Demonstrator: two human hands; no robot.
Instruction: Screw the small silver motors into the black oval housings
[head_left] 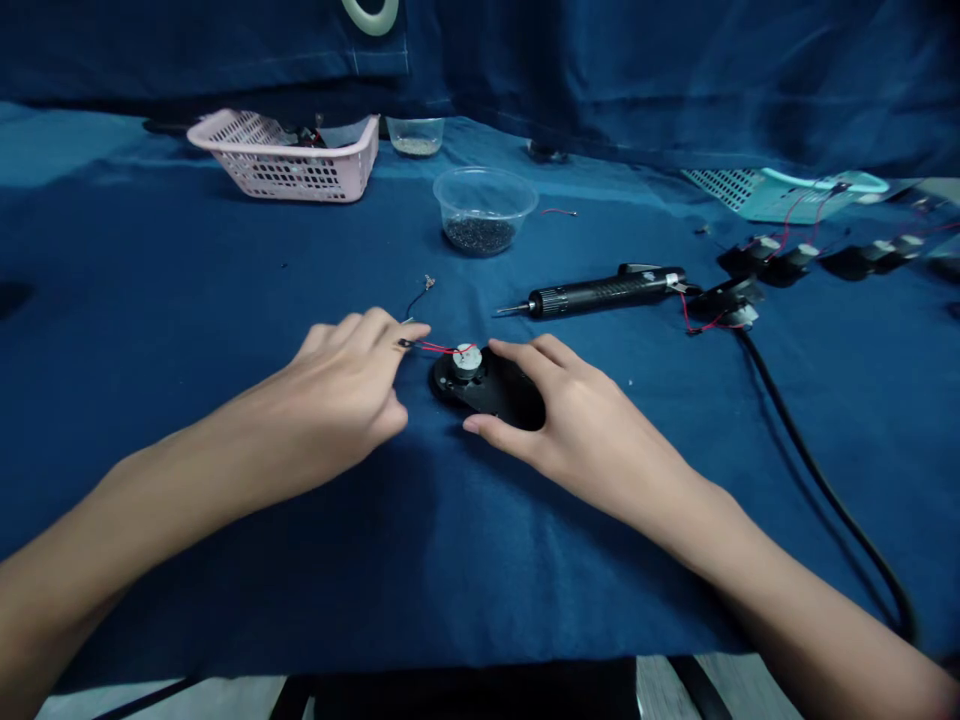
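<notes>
Under my right hand (570, 400) is a black plastic housing (502, 390), gripped between thumb and fingers and resting on the blue cloth. A small round motor with a whitish top (467, 360) stands upright at the housing's left end. Two red wires (435, 348) run left from the motor to my left hand (349, 375). Their dark ends sit against the fingers, which are closed around them; the thumb is apart below. Just beyond that hand lies a short dark wire with a small metal end (427, 285).
A black electric screwdriver (607, 292) lies behind my right hand, its cable (810, 450) curving right. Beyond are a clear tub of dark screws (484, 225), a pink basket (300, 170) and a turquoise basket (795, 200). Several black motor assemblies (795, 262) sit at right.
</notes>
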